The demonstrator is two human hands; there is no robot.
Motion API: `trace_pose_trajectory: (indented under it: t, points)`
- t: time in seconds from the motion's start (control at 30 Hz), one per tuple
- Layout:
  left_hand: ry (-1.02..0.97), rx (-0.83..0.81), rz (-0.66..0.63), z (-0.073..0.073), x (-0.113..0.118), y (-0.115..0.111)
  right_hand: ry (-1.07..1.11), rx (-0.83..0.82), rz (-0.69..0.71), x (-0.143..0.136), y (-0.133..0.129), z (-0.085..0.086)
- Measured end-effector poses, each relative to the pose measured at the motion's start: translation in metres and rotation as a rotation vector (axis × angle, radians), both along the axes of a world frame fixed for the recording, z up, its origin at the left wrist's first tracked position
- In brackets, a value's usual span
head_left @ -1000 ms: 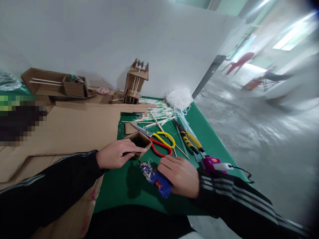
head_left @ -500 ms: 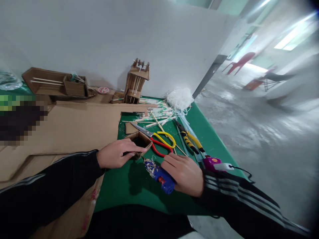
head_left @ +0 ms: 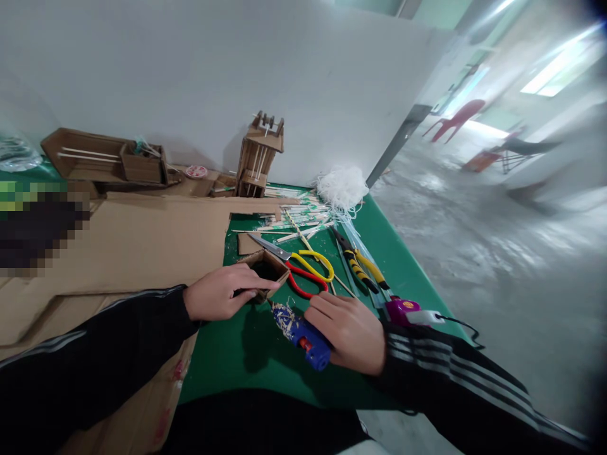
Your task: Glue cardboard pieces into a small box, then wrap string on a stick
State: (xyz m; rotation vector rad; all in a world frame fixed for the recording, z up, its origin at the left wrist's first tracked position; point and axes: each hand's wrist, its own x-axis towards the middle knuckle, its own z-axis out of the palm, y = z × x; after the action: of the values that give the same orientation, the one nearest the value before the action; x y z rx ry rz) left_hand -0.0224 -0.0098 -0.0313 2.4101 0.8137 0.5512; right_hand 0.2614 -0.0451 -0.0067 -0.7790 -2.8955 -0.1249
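My left hand [head_left: 231, 292] grips the near side of a small open cardboard frame [head_left: 275, 265], its index finger stretched along the wall. Wrapped in my right hand [head_left: 348, 330] is a blue hot glue gun [head_left: 296, 332], its nozzle pointing at the frame's near wall, close to my left fingertips. Dried strings of glue cling to the gun's front. Whether the nozzle touches the cardboard I cannot tell. Just behind the frame lie scissors [head_left: 309, 273] with one yellow and one red handle, beside a small cardboard piece [head_left: 247, 243].
Yellow-and-black pliers [head_left: 363, 265] and a purple plug-in device [head_left: 403, 311] lie to the right. Thin sticks [head_left: 303, 218] and a white stringy heap [head_left: 342, 188] sit farther back. Large cardboard sheets [head_left: 165, 243] cover the left; a cardboard tower [head_left: 258, 155] stands by the wall.
The glue gun and my right hand have shifted very slightly left. My left hand and the cardboard frame hold still.
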Motion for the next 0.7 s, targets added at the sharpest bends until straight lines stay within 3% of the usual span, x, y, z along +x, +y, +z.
trace_pose_trajectory:
  t: [0.3, 0.47, 0.57, 0.7]
  points:
    - [-0.011, 0.005, -0.016, 0.001, 0.000, 0.000, 0.008, -0.040, -0.067, 0.023, 0.006, 0.017]
    - [-0.012, -0.011, -0.022, 0.002, -0.001, 0.000, 0.133, -0.230, -0.111, 0.046, 0.010, 0.036]
    - [-0.010, -0.014, -0.015, 0.002, -0.001, 0.000, 0.285, -0.323, -0.233, 0.071, 0.013, 0.056]
    - [-0.015, -0.022, -0.012, 0.003, 0.000, -0.001, 0.591, -0.285, -0.623, 0.135, 0.037, 0.089]
